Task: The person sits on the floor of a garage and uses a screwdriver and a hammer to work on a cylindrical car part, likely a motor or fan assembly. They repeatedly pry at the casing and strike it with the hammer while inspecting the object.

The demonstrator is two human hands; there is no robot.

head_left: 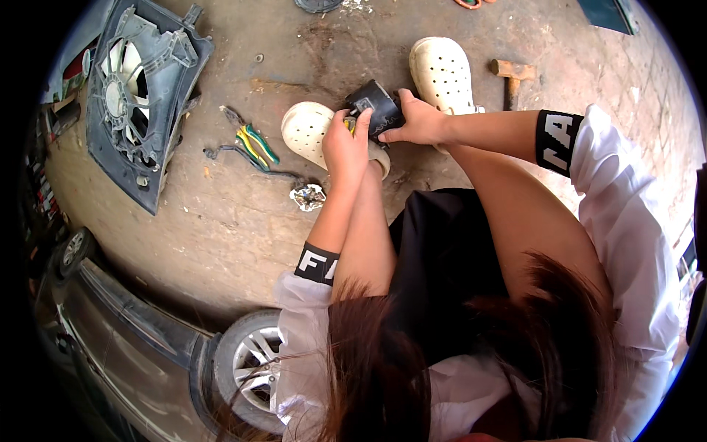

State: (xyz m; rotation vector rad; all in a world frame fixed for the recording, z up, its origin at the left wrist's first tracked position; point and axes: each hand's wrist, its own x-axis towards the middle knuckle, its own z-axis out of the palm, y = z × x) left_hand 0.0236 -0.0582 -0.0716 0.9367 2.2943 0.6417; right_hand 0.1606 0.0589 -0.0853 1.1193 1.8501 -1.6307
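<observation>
A black cylindrical motor point(377, 110) is held low between my feet, tilted and partly covered by my fingers. My right hand point(418, 120) grips its right side, thumb below and fingers above. Close against its left side, my left hand point(346, 144) is closed. A small bit of yellow shows between that hand's thumb and fingers; the rest of this thing is hidden. To the left on the ground lie pliers with green and yellow handles point(257, 147) and a dark cable point(258, 163). A small white piece with dark bits on it point(308, 197) is near my left forearm.
A grey radiator fan shroud point(166, 70) with a white fan lies far left. A wooden-handled hammer point(513, 71) rests beyond my right forearm. My cream clogs point(303, 127) stand on the stained concrete floor point(221, 243). A dark car point(140, 331) fills the lower left.
</observation>
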